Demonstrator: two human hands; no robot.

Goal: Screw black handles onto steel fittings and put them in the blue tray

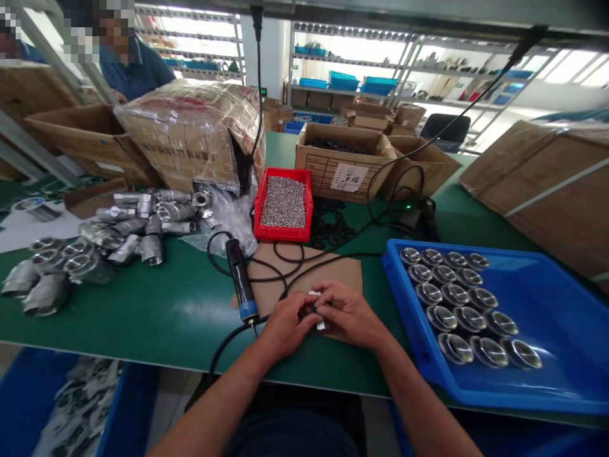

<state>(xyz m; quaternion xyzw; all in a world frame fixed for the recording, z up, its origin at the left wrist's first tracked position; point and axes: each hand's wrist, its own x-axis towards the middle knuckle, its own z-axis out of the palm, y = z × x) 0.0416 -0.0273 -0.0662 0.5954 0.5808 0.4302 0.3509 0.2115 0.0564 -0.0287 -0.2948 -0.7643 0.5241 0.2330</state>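
My left hand and my right hand meet above a flat piece of cardboard. Both have their fingers closed around a small dark and silvery-white part; the fingers cover most of it, so its exact kind does not show. Just left of my left hand lies an electric screwdriver, black with a blue collar, its bit pointing toward me. Beyond the cardboard stands a red bin full of small shiny metal pieces. Small black parts are scattered to the right of that bin.
At right, a blue tray holds rows of round metal fittings. Steel valve bodies are heaped at left beside plastic film. Cardboard boxes line the back. A black cable crosses the green table. A person is behind.
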